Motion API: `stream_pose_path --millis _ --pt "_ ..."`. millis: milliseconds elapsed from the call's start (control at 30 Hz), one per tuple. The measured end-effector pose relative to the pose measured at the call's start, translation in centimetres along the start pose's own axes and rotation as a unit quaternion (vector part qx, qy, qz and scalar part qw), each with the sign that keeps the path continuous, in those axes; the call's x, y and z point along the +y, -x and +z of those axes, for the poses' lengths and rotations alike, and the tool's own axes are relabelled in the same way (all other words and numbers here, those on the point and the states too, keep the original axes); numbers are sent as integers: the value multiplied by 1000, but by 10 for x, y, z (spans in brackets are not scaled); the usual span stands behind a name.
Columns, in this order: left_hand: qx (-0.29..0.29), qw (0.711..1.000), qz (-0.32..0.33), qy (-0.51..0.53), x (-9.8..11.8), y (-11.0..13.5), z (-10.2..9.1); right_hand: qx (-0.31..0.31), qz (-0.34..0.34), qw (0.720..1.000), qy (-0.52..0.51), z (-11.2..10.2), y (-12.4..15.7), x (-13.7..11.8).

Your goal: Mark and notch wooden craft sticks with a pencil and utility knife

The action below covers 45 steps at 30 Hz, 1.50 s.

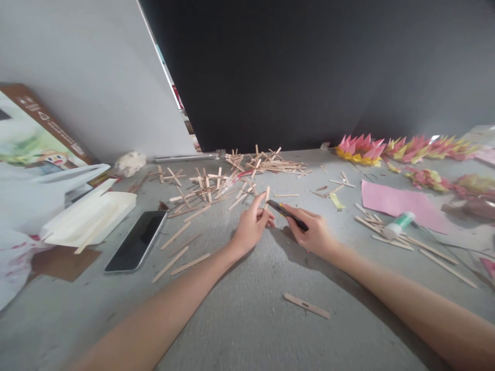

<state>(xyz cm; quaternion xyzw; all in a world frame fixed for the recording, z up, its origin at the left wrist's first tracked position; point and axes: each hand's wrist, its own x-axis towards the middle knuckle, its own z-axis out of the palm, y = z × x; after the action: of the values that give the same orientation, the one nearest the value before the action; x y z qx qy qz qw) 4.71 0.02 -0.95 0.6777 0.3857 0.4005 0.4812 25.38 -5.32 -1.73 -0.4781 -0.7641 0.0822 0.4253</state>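
My left hand (253, 225) pinches a wooden craft stick (266, 196) that stands nearly upright on the grey table (247, 319). My right hand (314, 232) is closed round a black cutter knife (288, 214) whose tip points left at the base of that stick. Both hands meet at the middle of the table. Behind them lies a pile of wooden sticks (247, 172), several glued into crosses. One slotted stick (307, 305) lies alone near me.
A black phone (136, 240) lies at the left beside a white folded sheet (88, 217) and a printed box (36, 139). At the right are a pink paper sheet (400, 203), a glue stick (398, 225) and pink-yellow folded paper flowers (359, 149). A dark wall stands behind.
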Motion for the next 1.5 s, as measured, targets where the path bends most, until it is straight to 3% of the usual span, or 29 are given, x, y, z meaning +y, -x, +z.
stream_pose_path --millis 1333,1500 --pt "-3 1000 -12 -21 -3 0 0 -32 15 999 -2 -2 -3 -14" --pt "11 997 11 -72 1 2 -1 -25 29 999 -16 -3 -2 -17"
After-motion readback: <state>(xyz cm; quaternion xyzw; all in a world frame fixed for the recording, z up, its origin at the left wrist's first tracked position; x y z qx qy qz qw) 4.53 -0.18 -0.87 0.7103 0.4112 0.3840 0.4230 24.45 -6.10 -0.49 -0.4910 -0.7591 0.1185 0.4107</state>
